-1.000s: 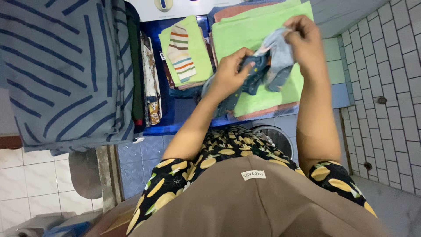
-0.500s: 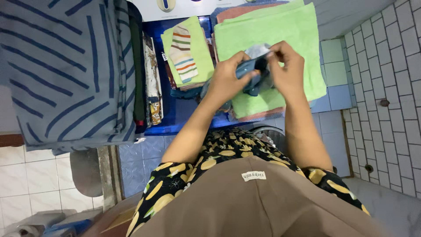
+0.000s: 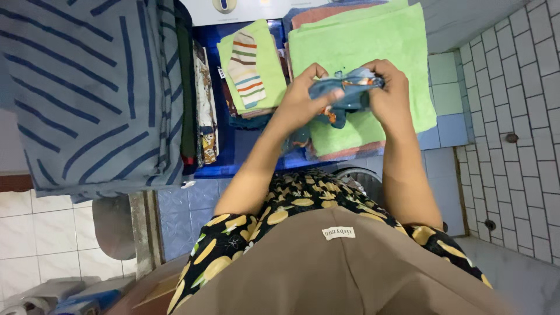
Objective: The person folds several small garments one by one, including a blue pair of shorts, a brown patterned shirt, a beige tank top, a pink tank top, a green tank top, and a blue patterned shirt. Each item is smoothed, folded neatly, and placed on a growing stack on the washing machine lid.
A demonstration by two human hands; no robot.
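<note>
My left hand [image 3: 306, 96] and my right hand [image 3: 388, 93] both grip a small blue patterned garment [image 3: 344, 93], bunched between them above a stack of folded green towels [image 3: 373, 41]. The garment hangs slightly below my fingers, with an orange patch showing. To the left of my hands lies a smaller green folded cloth [image 3: 265, 58] with a striped sock [image 3: 248, 67] on top.
A large folded grey-blue striped blanket [image 3: 93, 87] fills the left side, with thinner folded clothes [image 3: 198, 99] stacked beside it on a blue surface [image 3: 245, 146]. White tiled wall and floor [image 3: 513, 116] run along the right.
My hands have drawn closer together, and the blue garment, held looser and higher a second ago, is now bunched tightly between them over the green towels.
</note>
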